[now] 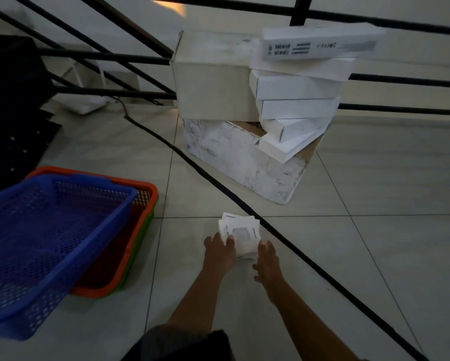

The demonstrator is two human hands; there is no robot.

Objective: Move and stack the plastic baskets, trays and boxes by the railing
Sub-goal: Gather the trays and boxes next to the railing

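Two bare forearms, left hand [218,252] and right hand [267,259] ungloved, no sleeves; dark garment [182,345] nearest the camera.

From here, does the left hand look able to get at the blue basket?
Probably yes: the left hand holds the small white boxes together with the right hand, but bare floor separates it from the blue basket.

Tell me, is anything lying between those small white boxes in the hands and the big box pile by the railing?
Only the black cable, crossing the floor diagonally between the small white boxes and the box pile. Otherwise bare tile.
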